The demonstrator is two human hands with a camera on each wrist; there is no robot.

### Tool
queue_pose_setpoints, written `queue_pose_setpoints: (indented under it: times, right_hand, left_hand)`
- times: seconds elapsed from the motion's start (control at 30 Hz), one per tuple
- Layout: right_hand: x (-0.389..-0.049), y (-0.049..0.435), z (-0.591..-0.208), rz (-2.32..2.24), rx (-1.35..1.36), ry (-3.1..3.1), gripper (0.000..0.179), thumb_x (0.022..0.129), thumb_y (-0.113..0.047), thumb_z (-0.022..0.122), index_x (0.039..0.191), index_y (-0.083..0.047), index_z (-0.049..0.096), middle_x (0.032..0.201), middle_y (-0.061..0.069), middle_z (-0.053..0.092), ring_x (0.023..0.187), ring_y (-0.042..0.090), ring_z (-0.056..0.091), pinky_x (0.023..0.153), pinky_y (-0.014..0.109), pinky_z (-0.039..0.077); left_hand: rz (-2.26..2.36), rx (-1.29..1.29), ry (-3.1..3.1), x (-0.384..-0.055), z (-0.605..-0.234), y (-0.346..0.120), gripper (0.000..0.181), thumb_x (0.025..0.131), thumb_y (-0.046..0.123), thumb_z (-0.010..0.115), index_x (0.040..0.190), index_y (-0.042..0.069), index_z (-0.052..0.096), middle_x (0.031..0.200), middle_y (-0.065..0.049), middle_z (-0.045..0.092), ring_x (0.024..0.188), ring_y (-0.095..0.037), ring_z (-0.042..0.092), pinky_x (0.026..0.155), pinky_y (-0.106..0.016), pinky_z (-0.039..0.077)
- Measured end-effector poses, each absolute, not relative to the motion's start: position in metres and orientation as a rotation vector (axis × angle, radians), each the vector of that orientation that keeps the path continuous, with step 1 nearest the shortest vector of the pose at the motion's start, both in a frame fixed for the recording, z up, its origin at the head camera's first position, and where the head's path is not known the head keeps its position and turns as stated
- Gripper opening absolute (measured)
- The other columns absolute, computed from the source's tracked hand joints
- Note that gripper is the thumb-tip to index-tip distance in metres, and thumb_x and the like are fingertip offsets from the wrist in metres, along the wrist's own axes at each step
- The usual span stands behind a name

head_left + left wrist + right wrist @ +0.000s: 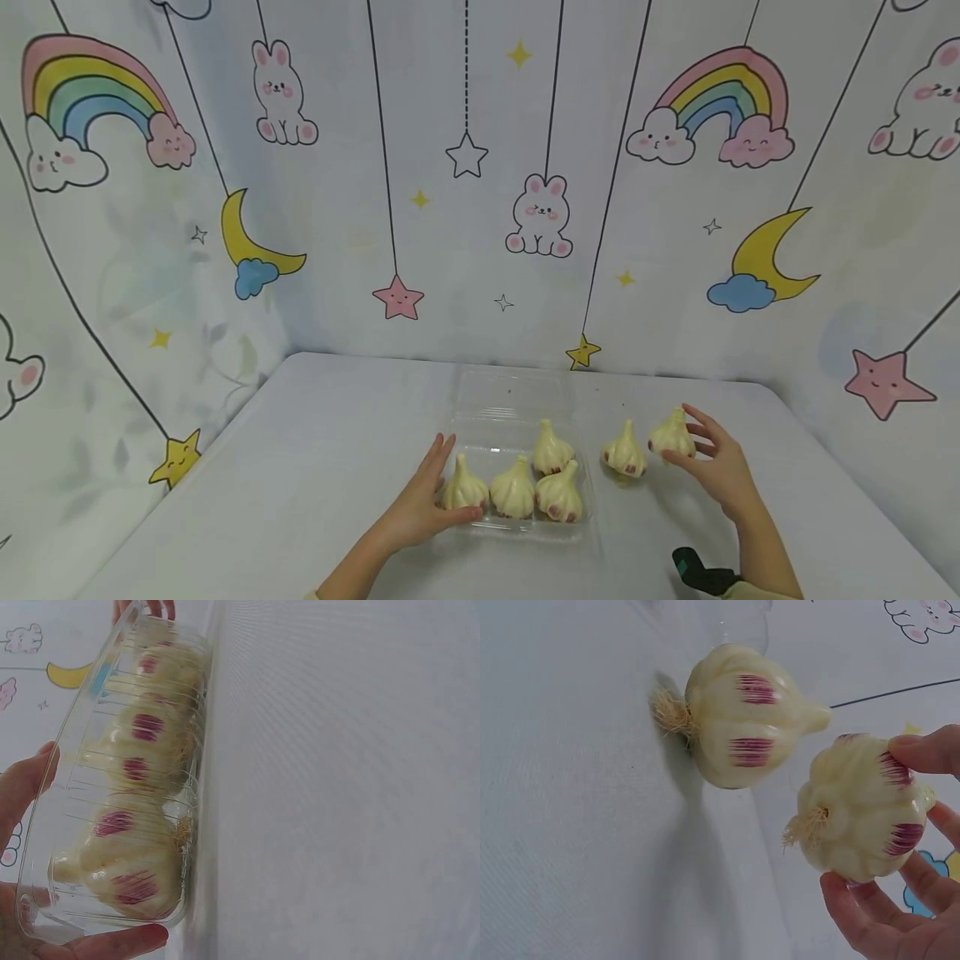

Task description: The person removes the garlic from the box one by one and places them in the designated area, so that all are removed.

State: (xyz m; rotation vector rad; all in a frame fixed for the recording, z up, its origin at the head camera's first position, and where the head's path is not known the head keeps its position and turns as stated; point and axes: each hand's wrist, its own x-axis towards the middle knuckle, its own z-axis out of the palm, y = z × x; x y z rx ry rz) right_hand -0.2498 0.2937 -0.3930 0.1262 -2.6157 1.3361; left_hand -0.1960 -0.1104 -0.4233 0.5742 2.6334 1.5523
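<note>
A clear plastic box (525,531) holds several pale garlic bulbs (512,490) with purple patches. My left hand (423,500) rests at its left end, thumb at the front rim and straight fingers along the side. In the left wrist view the bulbs show through the ribbed wall of the box. Between thumb and fingertips, my right hand (716,462) holds one garlic bulb (866,806), its roots facing the wrist camera. Just left of it another garlic bulb (742,716) stands on the table, stem up.
The box's clear lid (513,392) lies folded back behind it on the white table (322,433). A cloth wall (442,242) printed with rainbows, rabbits and stars rises behind and at both sides. A black device (701,575) sits by my right wrist.
</note>
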Motion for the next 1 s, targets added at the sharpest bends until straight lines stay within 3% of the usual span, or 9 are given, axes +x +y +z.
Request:
queue_pose_setpoints:
  times: [1.0]
  right_hand:
    - [-0.259,0.293,-0.415,1.368,0.111,-2.763,0.082,0.08,-0.019,0.071,0.142,0.001,0.022,0.128,0.038,0.037,0.11,0.053,0.044,0.081,0.049,0.049]
  left_hand:
    - [1.529,0.548,2.635,-0.196,-0.424,-0.11,0.102,0.075,0.034,0.074,0.147,0.006,0.007,0.148,-0.027,-0.004,0.121,-0.052,0.033,0.096,-0.056,0.035]
